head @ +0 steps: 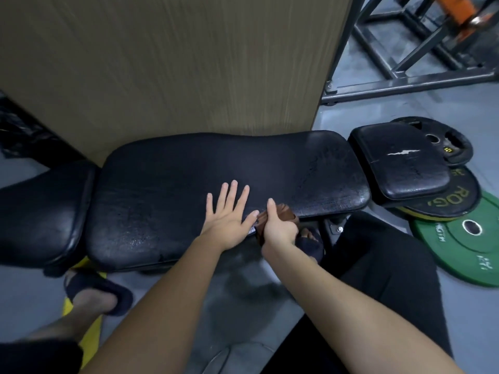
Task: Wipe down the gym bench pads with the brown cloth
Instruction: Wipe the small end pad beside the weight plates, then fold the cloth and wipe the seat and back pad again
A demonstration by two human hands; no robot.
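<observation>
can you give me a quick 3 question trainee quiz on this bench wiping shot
1. True or false: the left hand lies flat and open on the long bench pad.
2. Which hand grips the brown cloth? A left, B right, C both.
3. Fill in: the small pad on the right has a ___ in its cover.

Key: 1 true; 2 B, the right hand; 3 tear.

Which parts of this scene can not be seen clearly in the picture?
- Head view: the crumpled brown cloth is mostly covered by the right hand.
- The rounded black leather pad at left is cut by the picture edge.
- The green round weight plate has print too small to read.
</observation>
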